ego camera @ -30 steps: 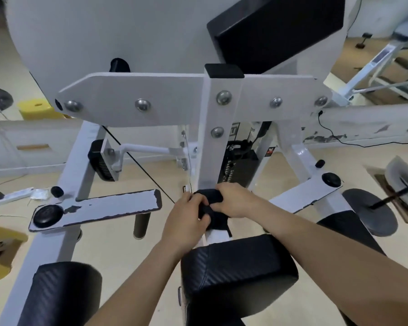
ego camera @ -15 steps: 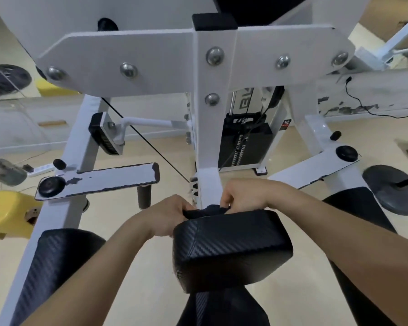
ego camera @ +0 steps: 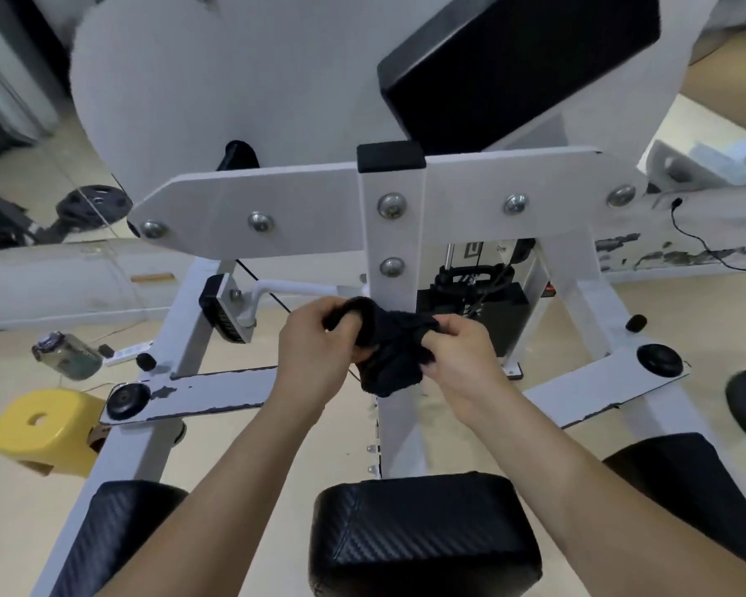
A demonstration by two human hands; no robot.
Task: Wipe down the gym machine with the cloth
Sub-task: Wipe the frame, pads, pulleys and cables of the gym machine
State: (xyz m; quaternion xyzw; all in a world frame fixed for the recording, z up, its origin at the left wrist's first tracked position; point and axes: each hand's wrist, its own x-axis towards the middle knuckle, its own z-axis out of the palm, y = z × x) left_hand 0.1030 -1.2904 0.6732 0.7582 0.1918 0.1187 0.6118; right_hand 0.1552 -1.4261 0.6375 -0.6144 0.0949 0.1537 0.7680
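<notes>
Gripping a dark, bunched cloth [ego camera: 390,349] between them, the left hand [ego camera: 311,344] and the right hand [ego camera: 464,361] sit close together, each with fingers curled round one end of the fabric. The cloth lies in front of the white upright post [ego camera: 390,234] of the gym machine, and a loose corner hangs just below the knuckles. Whether the fabric presses on the post or is held slightly off it cannot be told from this angle. As a judgement, the job looks to be partway through the centre post, with the cloth either being refolded or readied for another pass. No wet streaks or clean patches show on the paint, so what has already been wiped cannot be read. Plenty seems to remain. Above the hands are the bolted cross plate [ego camera: 255,213] and the black back pad [ego camera: 517,58]. Below them is the black seat pad [ego camera: 423,532]. To the left of the left hand a flat arm [ego camera: 207,392] with chipped paint runs outward, and beyond the right hand sits its twin [ego camera: 599,387]. Behind the post, past the right hand, stands the weight stack [ego camera: 492,305]. On the floor well to the left of the left hand are a yellow stool [ego camera: 39,428] and a bottle [ego camera: 67,354].
</notes>
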